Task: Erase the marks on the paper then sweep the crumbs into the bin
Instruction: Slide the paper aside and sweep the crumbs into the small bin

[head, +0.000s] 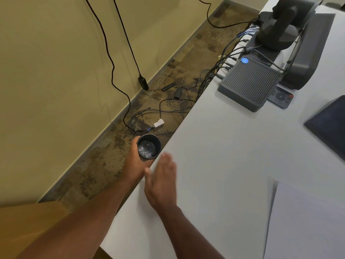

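While the small black bin (149, 146) is gripped by the left hand (135, 161) just below the desk (224, 156) edge, the right hand (162, 182), flat and empty, is swept toward it; erasing judged done, paper (308, 221) lying aside.

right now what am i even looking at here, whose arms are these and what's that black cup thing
The single picture comes from a camera worn on a person's head, looking down at their own bare arms. The left hand holds a small black bin just off the edge of a white table, with pale bits inside it. The right hand is flat and blurred on the table beside the bin, apparently sweeping crumbs in. White paper lies at lower right. Farther back sit a grey box and a remote. Cables lie on the floor.
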The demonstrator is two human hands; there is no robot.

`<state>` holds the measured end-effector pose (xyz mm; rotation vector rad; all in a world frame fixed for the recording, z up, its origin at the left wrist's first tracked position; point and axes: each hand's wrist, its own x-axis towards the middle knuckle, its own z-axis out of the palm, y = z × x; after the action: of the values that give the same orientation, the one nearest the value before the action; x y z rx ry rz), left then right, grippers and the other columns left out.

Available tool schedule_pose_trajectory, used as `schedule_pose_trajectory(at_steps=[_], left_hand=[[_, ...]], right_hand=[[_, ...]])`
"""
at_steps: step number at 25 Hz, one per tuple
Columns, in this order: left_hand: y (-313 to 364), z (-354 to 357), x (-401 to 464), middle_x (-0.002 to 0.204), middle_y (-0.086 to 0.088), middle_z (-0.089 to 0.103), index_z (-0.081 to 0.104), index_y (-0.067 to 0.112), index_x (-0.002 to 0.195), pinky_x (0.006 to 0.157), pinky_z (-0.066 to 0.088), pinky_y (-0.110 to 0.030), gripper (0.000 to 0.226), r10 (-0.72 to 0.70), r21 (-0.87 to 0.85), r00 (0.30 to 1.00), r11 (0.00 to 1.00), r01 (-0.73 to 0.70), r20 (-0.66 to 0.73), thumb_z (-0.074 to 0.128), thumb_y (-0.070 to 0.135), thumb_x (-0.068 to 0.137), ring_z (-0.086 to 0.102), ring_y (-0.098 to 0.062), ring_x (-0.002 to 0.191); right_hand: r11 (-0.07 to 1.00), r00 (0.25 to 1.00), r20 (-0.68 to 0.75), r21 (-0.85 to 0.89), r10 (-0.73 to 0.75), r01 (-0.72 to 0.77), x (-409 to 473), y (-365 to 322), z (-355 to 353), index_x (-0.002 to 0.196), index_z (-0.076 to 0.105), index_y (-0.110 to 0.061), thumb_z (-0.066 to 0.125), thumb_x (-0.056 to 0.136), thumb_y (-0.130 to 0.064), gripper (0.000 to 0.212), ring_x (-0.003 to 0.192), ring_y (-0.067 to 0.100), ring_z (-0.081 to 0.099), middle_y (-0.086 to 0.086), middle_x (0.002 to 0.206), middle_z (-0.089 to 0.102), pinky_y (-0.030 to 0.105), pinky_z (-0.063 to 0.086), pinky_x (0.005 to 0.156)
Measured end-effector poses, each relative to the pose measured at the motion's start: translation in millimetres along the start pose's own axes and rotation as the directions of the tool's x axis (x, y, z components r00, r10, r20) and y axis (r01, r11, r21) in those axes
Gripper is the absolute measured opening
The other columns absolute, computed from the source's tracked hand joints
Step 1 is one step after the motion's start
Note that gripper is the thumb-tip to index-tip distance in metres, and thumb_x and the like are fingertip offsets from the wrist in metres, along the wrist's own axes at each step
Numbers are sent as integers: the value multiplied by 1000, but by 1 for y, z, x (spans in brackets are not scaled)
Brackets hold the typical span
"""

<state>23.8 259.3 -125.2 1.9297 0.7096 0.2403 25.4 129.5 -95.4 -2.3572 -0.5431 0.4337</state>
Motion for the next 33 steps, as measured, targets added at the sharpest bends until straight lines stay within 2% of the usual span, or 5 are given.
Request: schedule_pose_trajectory(at_steps=[3,10,19,24,33], left_hand=[[2,-1,-3,132,2,58,37,32,139,90,53,-23,88,-14,-13,1000,1000,14,-16,90,40,69,58,-12,119],[-10,-9,-7,139,-6,53,36,18,145,94,52,-27,97,21,78,999,997,-25,49,85,43,65,53,-24,127],[-5,-18,-27,133,-2,57,46,25,134,105,49,-41,94,-146,-100,988,984,151,56,66,80,61,56,-23,127],[13,-15,-7,139,1,53,34,26,146,99,52,-29,96,-31,-19,999,999,31,10,93,26,70,51,-18,130],[80,2,2,137,6,53,36,26,145,90,48,-8,94,103,-151,991,982,-114,-81,92,37,70,53,-5,124]], right_hand=[[961,997,22,267,-79,70,-3,0,-18,153,10,-18,27,100,-46,62,146,6,4,-3,159,11,33,9,119],[895,848,-371,-90,377,-437,-99,87,-23,145,16,8,27,93,-53,81,143,41,15,30,152,21,53,11,115],[979,989,122,194,-78,53,-5,-39,19,153,3,-15,29,102,-42,64,146,10,-11,1,161,-1,37,2,119],[977,997,-66,215,27,-13,-23,10,-12,153,10,-22,37,101,-40,61,145,3,-2,-9,160,5,33,11,119],[974,984,-160,223,82,-44,-58,51,-46,152,14,-29,38,97,-45,62,144,0,6,-18,157,10,26,15,117]])
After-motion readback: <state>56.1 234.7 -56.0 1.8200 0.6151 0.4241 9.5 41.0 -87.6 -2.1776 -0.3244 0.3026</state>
